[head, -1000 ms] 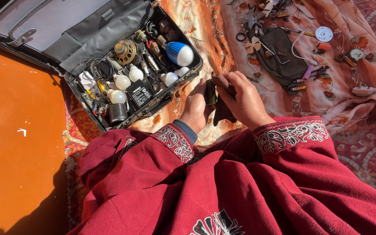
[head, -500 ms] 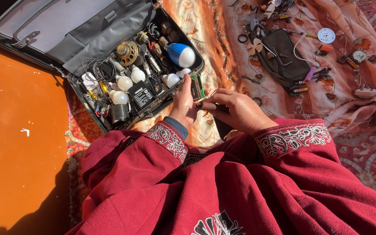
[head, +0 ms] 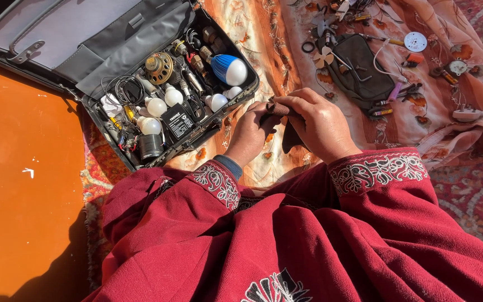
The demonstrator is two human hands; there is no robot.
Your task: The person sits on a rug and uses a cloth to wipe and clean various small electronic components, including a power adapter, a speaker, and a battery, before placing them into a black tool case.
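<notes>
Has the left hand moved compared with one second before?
No clear move: the left hand keeps its place just below the open case's lower right corner.

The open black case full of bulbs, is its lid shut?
No, the open black case has its grey-lined lid folded back, showing white bulbs inside.

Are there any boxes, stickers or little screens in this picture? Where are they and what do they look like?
Black box: lies in the open case, among white bulbs; rectangular, black, with a pale printed label on top.
White round disc: on the cloth at upper right; flat, white, maybe a dial face, too small to tell.
Small round dial: on the cloth further right; pale face, dark rim.
No screens show.
</notes>
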